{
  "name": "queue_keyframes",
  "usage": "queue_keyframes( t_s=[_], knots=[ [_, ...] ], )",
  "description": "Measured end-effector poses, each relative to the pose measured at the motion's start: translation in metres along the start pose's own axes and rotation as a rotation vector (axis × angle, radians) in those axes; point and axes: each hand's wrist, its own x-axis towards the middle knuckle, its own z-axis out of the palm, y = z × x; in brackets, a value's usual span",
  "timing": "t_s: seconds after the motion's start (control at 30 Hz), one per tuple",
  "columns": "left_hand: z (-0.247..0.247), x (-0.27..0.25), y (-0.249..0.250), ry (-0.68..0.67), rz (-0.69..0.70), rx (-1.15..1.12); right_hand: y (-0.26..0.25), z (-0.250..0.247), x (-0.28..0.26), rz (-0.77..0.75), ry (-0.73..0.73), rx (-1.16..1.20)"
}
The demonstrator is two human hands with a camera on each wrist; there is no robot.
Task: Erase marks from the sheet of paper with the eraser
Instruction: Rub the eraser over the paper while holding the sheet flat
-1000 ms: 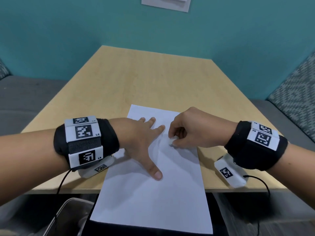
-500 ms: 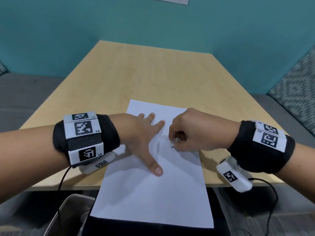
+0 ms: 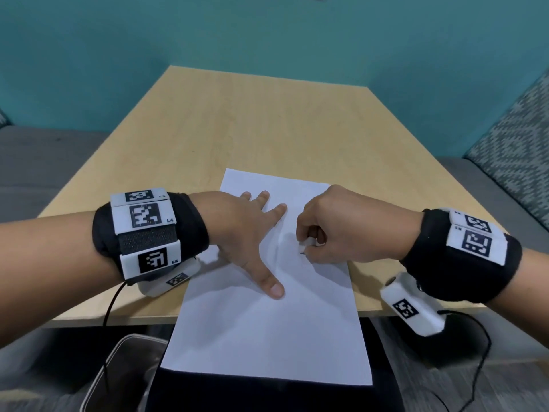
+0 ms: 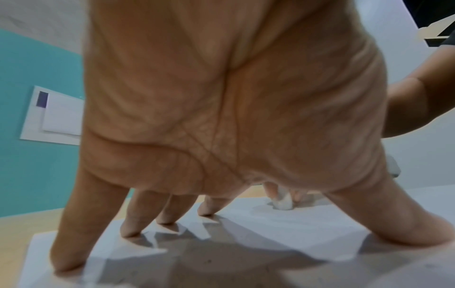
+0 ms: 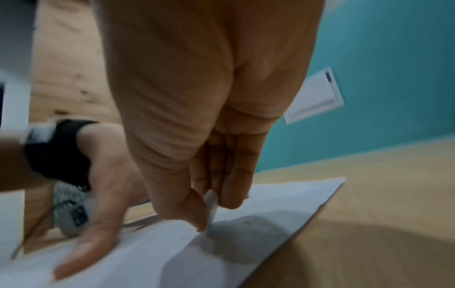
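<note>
Marks stay too faint to read where right hand [image 3: 341, 230] pinches half-hidden eraser [image 3: 306, 243]; left hand [image 3: 246, 233] spreads on paper [image 3: 267, 337].

Left hand [image 3: 242, 233] flat, fingers [image 3: 261, 200] splayed; right hand [image 3: 341, 224] curled, pinching.

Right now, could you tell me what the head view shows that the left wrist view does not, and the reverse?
Only the head view shows the backs of both hands, the tagged wristbands and the sheet of paper overhanging the table edge. Only the left wrist view shows the left hand palm arched above the sheet on its fingertips. Both show the right hand pinching the white eraser against the paper.
</note>
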Motion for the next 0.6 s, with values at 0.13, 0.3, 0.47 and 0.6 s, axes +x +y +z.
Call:
queue_keyframes(
  t_s=[0.13, 0.3, 0.47, 0.6],
  knots=[
    [0.001, 0.000, -0.002, 0.012, 0.001, 0.005, 0.003, -0.004, 0.006, 0.040, 0.045, 0.032],
    [0.003, 0.002, -0.003, 0.003, 0.001, -0.008, -0.011, 0.003, 0.009, -0.014, 0.036, 0.049],
    [0.001, 0.002, -0.002, -0.006, -0.006, 0.011, -0.006, -0.004, 0.014, 0.006, 0.014, 0.029],
    [0.001, 0.000, -0.001, -0.009, -0.013, 0.010, -0.005, 0.001, 0.014, 0.005, 0.041, 0.023]
  ],
)
